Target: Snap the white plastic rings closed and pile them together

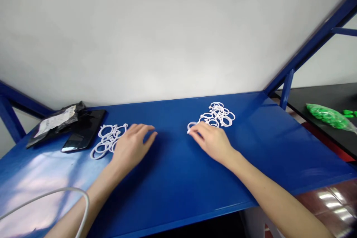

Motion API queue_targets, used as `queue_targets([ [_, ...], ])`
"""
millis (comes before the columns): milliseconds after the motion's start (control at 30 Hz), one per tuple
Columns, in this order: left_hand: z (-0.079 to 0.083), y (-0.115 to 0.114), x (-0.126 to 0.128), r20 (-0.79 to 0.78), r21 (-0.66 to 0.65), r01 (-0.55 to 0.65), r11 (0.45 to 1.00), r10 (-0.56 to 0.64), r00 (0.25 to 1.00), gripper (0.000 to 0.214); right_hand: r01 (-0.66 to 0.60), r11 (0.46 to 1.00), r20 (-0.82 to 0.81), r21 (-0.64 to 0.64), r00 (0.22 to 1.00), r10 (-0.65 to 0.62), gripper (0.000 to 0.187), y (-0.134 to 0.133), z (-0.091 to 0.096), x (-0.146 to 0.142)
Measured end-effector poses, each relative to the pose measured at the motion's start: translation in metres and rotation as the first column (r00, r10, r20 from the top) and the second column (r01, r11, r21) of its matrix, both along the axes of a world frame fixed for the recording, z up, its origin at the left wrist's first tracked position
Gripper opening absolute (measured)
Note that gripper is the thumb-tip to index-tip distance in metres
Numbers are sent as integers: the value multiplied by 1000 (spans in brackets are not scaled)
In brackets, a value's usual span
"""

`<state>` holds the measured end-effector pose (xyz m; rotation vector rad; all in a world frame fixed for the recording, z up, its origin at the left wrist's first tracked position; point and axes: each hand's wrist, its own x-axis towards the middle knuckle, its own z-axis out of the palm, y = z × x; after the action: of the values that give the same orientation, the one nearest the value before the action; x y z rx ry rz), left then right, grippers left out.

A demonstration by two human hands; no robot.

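Our right grip (213,140) seemed to pinch a ring (188,125) beside the right pile (219,112) of rings near the back edge of the desk (173,189); our left grip (131,143) was loosely spread by the left pile (103,141). A bag (57,122) lay nearer the left edge.

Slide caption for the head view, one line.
Right hand pinching a white ring, left hand open beside a ring pile, over a blue table.

Two hands (131,144) (214,140), two clusters of white rings (109,140) (219,111), overlapping past exact count
One black packet (55,122), one glossy black device (74,142), one white cable (70,188), one bag of green pieces (328,116).
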<state>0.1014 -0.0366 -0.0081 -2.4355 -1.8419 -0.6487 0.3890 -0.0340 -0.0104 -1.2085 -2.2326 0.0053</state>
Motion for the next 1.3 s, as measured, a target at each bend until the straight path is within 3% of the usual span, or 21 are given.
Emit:
queue_targets([
  [67, 3, 13, -23, -200, 38, -203, 978, 207, 958, 42, 212, 977, 84, -12, 974, -210, 25, 11, 3, 16],
  [133, 4, 22, -42, -331, 7, -353, 936, 335, 882, 46, 388, 922, 181, -19, 908, -378, 23, 20, 6, 29],
  [200, 4, 27, -54, -402, -56, -414, 909, 359, 842, 45, 492, 870, 275, -19, 840, -469, 19, 25, 8, 37],
  [300, 3, 25, -56, -420, -71, -377, 924, 315, 851, 39, 530, 848, 312, 6, 805, -505, 22, 25, 9, 39],
  [433, 4, 16, -40, -378, 69, -266, 961, 272, 885, 36, 423, 904, 217, 67, 878, -427, 22, 18, 8, 28],
  [533, 8, 9, -26, -314, 137, -202, 970, 235, 920, 33, 221, 973, 170, 62, 959, -228, 21, 8, 5, 14],
  [633, 11, 2, -12, -152, 98, -110, 989, 124, 981, 26, -9, 998, 88, -57, 996, 14, 23, -4, -1, -2],
  [733, 16, -7, 3, 164, -124, 68, 990, -47, 985, 21, -179, 951, -102, -253, 982, 157, 31, -15, -5, -16],
  [833, 18, -19, 18, 475, -366, 326, 871, -126, 871, 22, -317, 867, -327, -385, 925, 193, 31, -20, -6, -25],
  [933, 16, -29, 28, 655, -440, 482, 757, -96, 749, 22, -372, 827, -473, -421, 868, 150, 16, -21, -4, -28],
  [1033, 10, -33, 35, 737, -438, 559, 704, -74, 671, 22, -373, 817, -549, -440, 832, 84, 12, -21, -2, -28],
  [1100, 7, -33, 38, 745, -437, 575, 691, -79, 662, 24, -389, 781, -567, -489, 822, 54, 11, -22, -2, -29],
  [1200, 4, -33, 40, 729, -439, 560, 703, -86, 679, 25, -399, 734, -560, -550, 828, 31, 8, -23, -2, -32],
  [1300, 0, -34, 42, 708, -414, 541, 732, -115, 697, 24, -383, 745, -535, -546, 844, 42, 11, -24, -2, -33],
])
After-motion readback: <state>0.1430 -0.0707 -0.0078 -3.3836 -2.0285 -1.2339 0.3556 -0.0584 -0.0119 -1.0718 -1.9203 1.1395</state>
